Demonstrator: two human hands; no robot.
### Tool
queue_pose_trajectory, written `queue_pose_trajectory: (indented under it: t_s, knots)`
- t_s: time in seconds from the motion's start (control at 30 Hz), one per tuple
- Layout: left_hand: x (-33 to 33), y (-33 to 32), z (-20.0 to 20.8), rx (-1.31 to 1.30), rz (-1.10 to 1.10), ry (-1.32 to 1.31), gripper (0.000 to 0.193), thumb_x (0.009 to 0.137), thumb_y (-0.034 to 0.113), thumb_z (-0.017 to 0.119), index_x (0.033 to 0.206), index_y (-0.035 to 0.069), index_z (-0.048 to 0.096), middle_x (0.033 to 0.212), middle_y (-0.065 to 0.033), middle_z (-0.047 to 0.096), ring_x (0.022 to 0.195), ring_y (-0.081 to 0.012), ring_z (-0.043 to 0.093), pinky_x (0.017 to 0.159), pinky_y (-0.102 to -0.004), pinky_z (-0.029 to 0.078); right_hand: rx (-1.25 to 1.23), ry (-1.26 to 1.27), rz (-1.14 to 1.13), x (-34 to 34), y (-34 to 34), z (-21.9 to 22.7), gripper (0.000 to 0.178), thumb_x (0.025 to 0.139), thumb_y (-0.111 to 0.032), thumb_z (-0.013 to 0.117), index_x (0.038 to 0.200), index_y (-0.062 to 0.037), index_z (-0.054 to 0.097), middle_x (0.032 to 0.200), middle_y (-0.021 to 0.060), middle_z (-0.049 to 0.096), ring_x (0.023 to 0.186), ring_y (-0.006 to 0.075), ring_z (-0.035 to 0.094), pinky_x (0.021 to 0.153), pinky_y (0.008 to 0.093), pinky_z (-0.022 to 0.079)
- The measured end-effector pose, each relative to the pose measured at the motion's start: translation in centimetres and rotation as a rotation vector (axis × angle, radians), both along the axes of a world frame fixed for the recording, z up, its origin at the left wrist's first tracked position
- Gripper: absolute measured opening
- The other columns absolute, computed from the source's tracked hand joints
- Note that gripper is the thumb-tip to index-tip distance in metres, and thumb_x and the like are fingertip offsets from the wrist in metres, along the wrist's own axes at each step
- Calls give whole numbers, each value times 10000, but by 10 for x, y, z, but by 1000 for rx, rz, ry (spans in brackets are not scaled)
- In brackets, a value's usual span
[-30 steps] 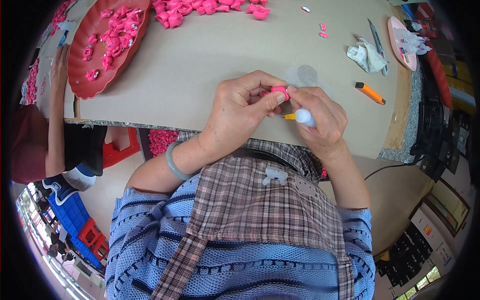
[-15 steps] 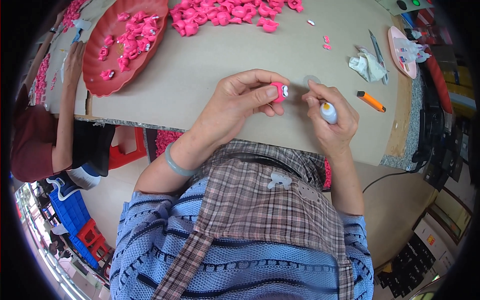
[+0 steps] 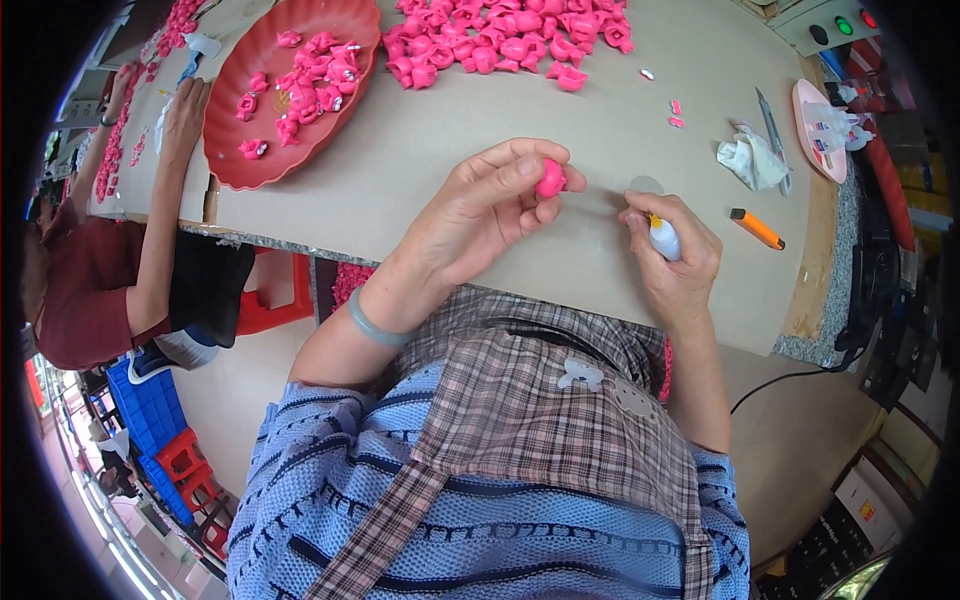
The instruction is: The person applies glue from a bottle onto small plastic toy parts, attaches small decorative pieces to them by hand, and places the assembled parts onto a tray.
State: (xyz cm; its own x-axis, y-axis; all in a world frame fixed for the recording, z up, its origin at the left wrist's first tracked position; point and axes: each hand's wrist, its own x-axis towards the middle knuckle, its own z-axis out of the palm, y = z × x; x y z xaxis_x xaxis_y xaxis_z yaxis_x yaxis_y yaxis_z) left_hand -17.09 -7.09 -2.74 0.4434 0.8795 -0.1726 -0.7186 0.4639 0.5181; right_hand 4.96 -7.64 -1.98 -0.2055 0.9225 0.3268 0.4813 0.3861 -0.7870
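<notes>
Between the thumb and fingers of my left hand [image 3: 490,205] is a small round pink figurine [image 3: 551,179], its smooth side toward me. No white eye parts show on it from here. My right hand [image 3: 680,262] is closed around a small white squeeze bottle [image 3: 665,242] with a yellow part at its upper end. The bottle's tip is hidden by my fingers. Just beyond those fingertips a clear round disc [image 3: 645,186] shows over the table. The two hands are apart, both above the table's near part.
Pink figurines [image 3: 510,40] lie heaped at the back; others fill a red scalloped tray [image 3: 225,150]. To the right are two tiny pink bows [image 3: 676,114], crumpled tissue [image 3: 752,158], a craft knife [image 3: 772,135], an orange marker [image 3: 758,229] and a pink dish [image 3: 825,150]. A co-worker's hand [image 3: 187,110] is far left.
My left hand has turned the pink figurine, so its white eyes no longer show. The bottle in my right hand has tilted. The whole view has shifted a little.
</notes>
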Motion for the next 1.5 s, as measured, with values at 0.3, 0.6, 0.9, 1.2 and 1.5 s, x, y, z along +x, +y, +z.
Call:
queue_pose_trajectory:
  t_s: [0.3,0.6,0.9,1.2,1.5]
  knots:
    - [-1,-1,1,24,22,-18,233,923,162,568,1087,-2,587,944,-114,628,731,-107,535,682,-203,474,18,-4,22,1,1,1,243,710,54,680,938,-23,652,819,99,665,734,202,655,658,284,499]
    - [2,-8,5,67,69,112,224,923,155,560,1080,-3,580,978,-113,613,763,-110,518,678,-213,433,84,-14,40,4,3,-1,265,715,17,691,963,-62,641,811,95,638,712,240,641,621,318,499]
    - [15,-11,15,247,107,626,205,936,129,503,1095,20,571,935,-65,610,680,-61,471,572,-185,374,72,-16,79,4,4,1,290,691,27,687,967,-48,635,818,99,638,723,242,641,630,315,503]
    - [-10,-8,25,587,406,1171,248,972,155,449,805,0,546,686,-44,529,598,-112,478,583,-263,415,16,-19,50,3,0,6,263,694,61,672,938,-34,648,828,101,658,719,217,651,644,281,503]
    - [-137,32,73,1083,914,2356,124,861,133,601,888,16,632,929,-126,634,892,-284,596,764,-388,460,48,-37,90,3,0,5,295,669,74,647,944,-34,646,835,104,657,732,230,657,640,295,512]
